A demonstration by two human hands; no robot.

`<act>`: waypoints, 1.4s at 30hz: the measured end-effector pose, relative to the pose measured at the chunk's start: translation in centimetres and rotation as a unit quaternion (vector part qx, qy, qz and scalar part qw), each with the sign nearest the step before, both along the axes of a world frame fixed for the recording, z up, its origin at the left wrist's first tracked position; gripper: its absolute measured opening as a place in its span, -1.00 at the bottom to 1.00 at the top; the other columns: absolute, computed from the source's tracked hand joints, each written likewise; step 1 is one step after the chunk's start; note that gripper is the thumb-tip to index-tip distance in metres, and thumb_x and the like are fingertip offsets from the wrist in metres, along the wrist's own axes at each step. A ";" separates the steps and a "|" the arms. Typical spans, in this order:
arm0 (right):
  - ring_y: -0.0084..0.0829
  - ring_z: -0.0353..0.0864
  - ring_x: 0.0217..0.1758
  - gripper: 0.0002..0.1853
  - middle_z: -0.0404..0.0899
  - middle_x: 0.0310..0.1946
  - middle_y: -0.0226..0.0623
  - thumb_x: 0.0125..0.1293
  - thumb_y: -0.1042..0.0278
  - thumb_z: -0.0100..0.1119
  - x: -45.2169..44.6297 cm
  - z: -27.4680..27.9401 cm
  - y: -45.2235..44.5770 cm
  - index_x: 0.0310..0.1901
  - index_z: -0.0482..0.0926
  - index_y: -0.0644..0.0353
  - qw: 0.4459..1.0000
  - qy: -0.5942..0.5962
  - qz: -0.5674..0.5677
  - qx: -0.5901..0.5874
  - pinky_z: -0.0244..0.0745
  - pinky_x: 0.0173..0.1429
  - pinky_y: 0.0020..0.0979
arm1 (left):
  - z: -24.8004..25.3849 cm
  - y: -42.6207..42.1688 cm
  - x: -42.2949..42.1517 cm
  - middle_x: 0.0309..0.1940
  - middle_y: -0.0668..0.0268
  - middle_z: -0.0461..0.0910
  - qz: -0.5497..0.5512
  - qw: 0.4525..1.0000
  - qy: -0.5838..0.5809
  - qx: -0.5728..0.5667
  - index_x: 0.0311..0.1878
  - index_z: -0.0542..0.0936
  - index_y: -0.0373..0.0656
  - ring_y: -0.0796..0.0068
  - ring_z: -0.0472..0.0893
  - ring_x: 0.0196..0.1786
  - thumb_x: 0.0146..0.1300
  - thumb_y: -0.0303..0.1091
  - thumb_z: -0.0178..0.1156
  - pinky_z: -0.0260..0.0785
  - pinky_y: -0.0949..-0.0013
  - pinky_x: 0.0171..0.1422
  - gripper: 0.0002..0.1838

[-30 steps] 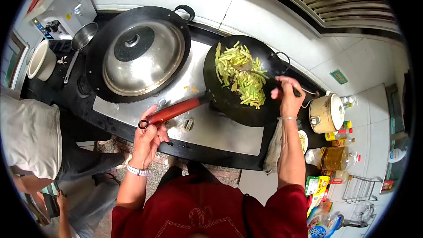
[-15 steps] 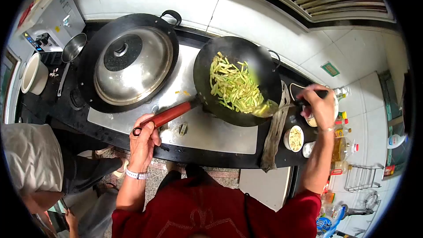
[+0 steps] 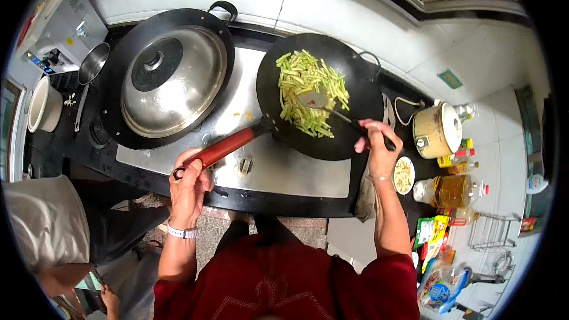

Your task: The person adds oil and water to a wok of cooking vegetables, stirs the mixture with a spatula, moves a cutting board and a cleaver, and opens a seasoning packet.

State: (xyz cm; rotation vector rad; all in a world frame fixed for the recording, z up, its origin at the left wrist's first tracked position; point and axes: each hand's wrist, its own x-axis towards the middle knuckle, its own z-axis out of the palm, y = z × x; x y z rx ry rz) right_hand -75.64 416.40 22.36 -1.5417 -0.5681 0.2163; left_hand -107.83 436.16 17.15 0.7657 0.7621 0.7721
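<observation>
My left hand [image 3: 188, 181] is wrapped round the red wooden handle of a black wok [image 3: 363, 92]. Chopped green vegetable pieces [image 3: 308, 123], long and thin, lie in the wok in a loose ring. In my right hand [image 3: 377, 145], over the wok's right edge, is the black grip of a metal spatula [image 3: 339, 115]. Its shaft slants down into the middle of the vegetables, where the head is partly hidden. To the left, a bigger wok [image 3: 112, 98] sits under a domed steel lid [image 3: 178, 92].
Right of the wok are a bowl of chopped food [image 3: 404, 175], a cream rice cooker [image 3: 430, 133] and an oil bottle [image 3: 453, 191]. A saucepan [image 3: 93, 64] and a white container [image 3: 46, 105] stand at left. Another person [image 3: 47, 219] is close on my left.
My right hand has moved left and down, bringing the spatula from the wok's right rim into the vegetables, which are now more spread out. My left hand keeps its hold on the handle.
</observation>
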 end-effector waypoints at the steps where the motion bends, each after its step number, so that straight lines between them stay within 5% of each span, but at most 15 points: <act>1: -0.48 0.57 -0.60 -0.84 0.70 -0.21 -0.10 0.41 0.55 0.05 -0.4 -0.4 -1.4 -0.24 0.63 0.40 1.000 0.010 0.000 0.013 0.54 -0.51 -0.45 | 0.0 0.0 -0.1 -0.56 0.36 0.44 0.003 1.000 0.000 -0.004 0.18 0.46 -0.24 0.56 0.39 -0.56 0.39 -0.30 0.19 0.26 0.44 -0.47 -0.63; 7: -0.47 0.62 -0.59 -0.87 0.71 -0.28 -0.12 0.35 0.50 0.11 2.0 6.6 -3.1 -0.21 0.63 0.34 0.998 0.037 -0.016 -0.038 0.59 -0.53 -0.47 | -0.6 0.2 -0.3 -0.54 0.38 0.44 -0.013 1.000 -0.014 0.013 0.18 0.46 -0.23 0.59 0.41 -0.52 0.41 -0.31 0.16 0.28 0.45 -0.45 -0.65; 11: -0.56 0.57 -0.64 -0.84 0.69 -0.39 -0.28 0.27 0.47 0.09 3.5 13.9 -3.4 -0.32 0.66 0.31 0.960 -0.095 -0.015 -0.264 0.46 -0.59 -0.54 | -0.6 0.3 -0.2 -0.55 0.37 0.45 -0.001 1.000 -0.007 0.004 0.17 0.48 -0.24 0.58 0.43 -0.54 0.41 -0.31 0.18 0.30 0.45 -0.46 -0.66; 13: -0.59 0.56 -0.62 -0.85 0.64 -0.48 -0.33 0.26 0.47 0.10 4.5 13.4 -1.5 -0.32 0.67 0.31 0.955 -0.101 -0.023 -0.277 0.43 -0.56 -0.55 | -0.8 0.4 -0.1 -0.55 0.37 0.46 -0.003 1.000 -0.020 0.002 0.17 0.48 -0.24 0.58 0.43 -0.55 0.41 -0.31 0.18 0.30 0.46 -0.47 -0.66; 17: -0.57 0.57 -0.55 -0.87 0.66 -0.38 -0.35 0.31 0.44 0.16 8.0 8.8 4.1 -0.27 0.68 0.26 0.945 -0.159 0.072 -0.276 0.47 -0.47 -0.51 | -0.5 0.3 -0.3 -0.56 0.36 0.47 -0.003 1.000 -0.017 0.000 0.16 0.48 -0.24 0.58 0.43 -0.56 0.40 -0.32 0.18 0.31 0.45 -0.47 -0.66; 21: -0.43 0.66 -0.18 -0.91 0.70 -0.26 -0.18 0.18 0.55 0.18 4.4 10.2 8.0 -0.29 0.64 0.33 0.813 -0.419 0.335 -0.228 0.56 -0.02 -0.38 | -0.6 0.3 0.0 -0.56 0.36 0.47 -0.004 1.000 -0.026 0.009 0.16 0.48 -0.24 0.57 0.42 -0.57 0.40 -0.33 0.18 0.31 0.45 -0.47 -0.67; 23: -0.40 0.71 -0.21 -0.91 0.71 -0.35 -0.22 0.12 0.54 0.19 3.5 11.5 8.1 -0.34 0.65 0.32 0.846 -0.402 0.294 -0.192 0.58 -0.02 -0.39 | -0.7 0.3 -0.2 -0.56 0.36 0.47 -0.010 0.999 -0.029 0.015 0.15 0.48 -0.24 0.56 0.42 -0.57 0.41 -0.33 0.17 0.30 0.44 -0.47 -0.68; 24: -0.44 0.69 -0.33 -0.92 0.71 -0.37 -0.27 0.17 0.53 0.19 4.2 11.3 8.4 -0.35 0.65 0.32 0.880 -0.380 0.235 -0.160 0.59 -0.17 -0.40 | -0.7 0.2 -0.3 -0.56 0.36 0.47 -0.005 1.000 -0.023 0.010 0.15 0.48 -0.24 0.56 0.41 -0.58 0.41 -0.33 0.16 0.30 0.44 -0.47 -0.68; 26: -0.48 0.62 -0.52 -0.84 0.70 -0.33 -0.24 0.28 0.47 0.12 4.6 11.3 8.9 -0.30 0.66 0.35 0.974 -0.134 0.099 -0.151 0.55 -0.42 -0.46 | -0.6 0.3 -0.1 -0.57 0.36 0.46 0.002 1.000 -0.013 0.004 0.16 0.48 -0.23 0.54 0.41 -0.58 0.42 -0.32 0.15 0.29 0.43 -0.48 -0.68; 29: -0.40 0.59 -0.58 -0.79 0.69 -0.23 -0.08 0.36 0.39 0.11 5.5 6.4 8.7 -0.20 0.61 0.40 0.997 0.038 0.066 0.016 0.55 -0.50 -0.43 | -1.0 0.3 -0.2 -0.57 0.35 0.46 -0.002 0.999 -0.040 -0.002 0.16 0.48 -0.22 0.52 0.40 -0.59 0.43 -0.33 0.13 0.28 0.41 -0.48 -0.69; 36: -0.51 0.54 -0.61 -0.85 0.68 -0.13 -0.03 0.38 0.60 0.01 -0.3 0.0 -3.5 -0.24 0.61 0.40 0.995 -0.036 0.083 -0.039 0.49 -0.44 -0.49 | -0.7 0.3 0.0 -0.58 0.34 0.46 0.008 1.000 -0.020 -0.013 0.15 0.47 -0.27 0.52 0.41 -0.59 0.36 -0.37 0.21 0.32 0.43 -0.47 -0.65; 42: -0.52 0.52 -0.62 -0.88 0.68 -0.16 -0.10 0.38 0.60 0.07 -1.2 -1.4 -1.8 -0.29 0.59 0.41 1.000 0.000 0.024 -0.015 0.43 -0.49 -0.51 | -0.5 0.1 0.0 -0.55 0.32 0.46 0.011 1.000 -0.018 -0.012 0.15 0.47 -0.28 0.53 0.42 -0.57 0.37 -0.35 0.20 0.34 0.44 -0.46 -0.65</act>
